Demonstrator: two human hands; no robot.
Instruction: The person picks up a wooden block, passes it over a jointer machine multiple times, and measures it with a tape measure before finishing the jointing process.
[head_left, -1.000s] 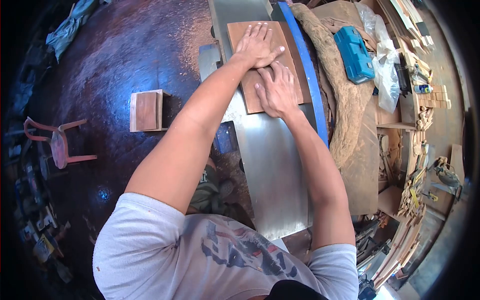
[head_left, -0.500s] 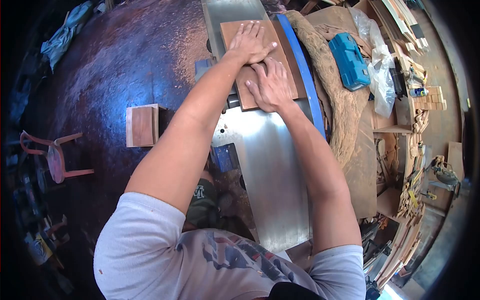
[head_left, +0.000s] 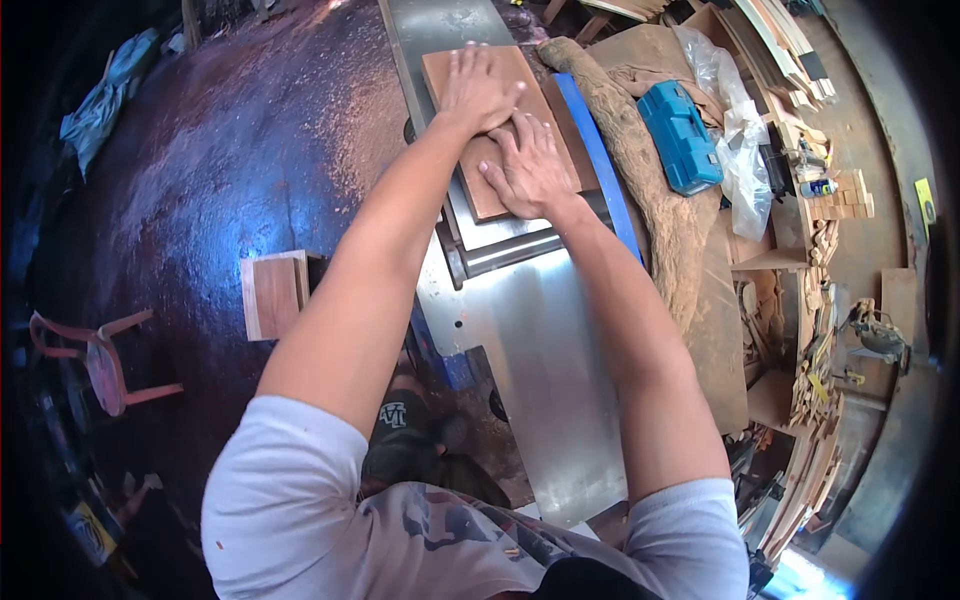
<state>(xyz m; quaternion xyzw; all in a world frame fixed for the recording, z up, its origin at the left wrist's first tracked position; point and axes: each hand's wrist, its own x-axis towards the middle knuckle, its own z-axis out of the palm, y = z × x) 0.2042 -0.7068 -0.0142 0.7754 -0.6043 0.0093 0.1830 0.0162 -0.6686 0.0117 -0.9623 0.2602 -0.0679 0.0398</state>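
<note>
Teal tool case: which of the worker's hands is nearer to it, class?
Right. The right hand rests on the wooden board, left of the teal tool case, across the blue fence from it. The left hand is on the same board, farther left of the case.

Teal case (head_left: 682, 138) between rough log (head_left: 655, 200) and clear plastic (head_left: 744, 170); reddish chair (head_left: 104, 374) far left.
</note>
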